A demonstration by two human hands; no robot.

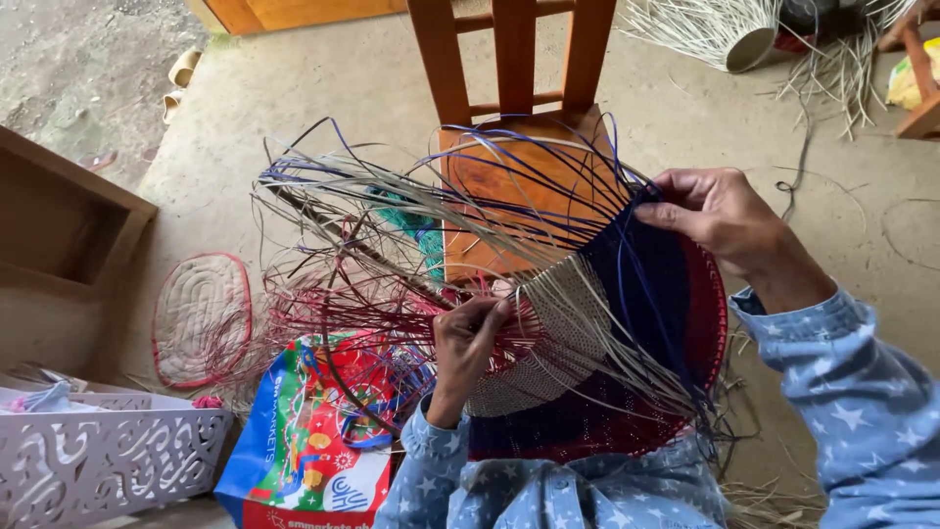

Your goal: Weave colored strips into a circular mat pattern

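A half-woven round mat (627, 333) rests on my lap, with bands of dark blue, red and natural straw colour. Long loose strands (392, 216) in blue, red and pale straw fan out from it to the left. My left hand (468, 338) pinches a few red and pale strands at the mat's woven edge. My right hand (720, 211) grips the mat's upper right rim, fingers curled over the blue strands. Both arms wear blue sleeves with white stars.
A wooden chair (509, 88) stands right behind the strands. A finished oval mat (201, 318) lies on the concrete floor at left. A colourful printed bag (308, 441) and a white cut-out basket (98, 456) sit lower left. Bundled straw (705, 29) lies top right.
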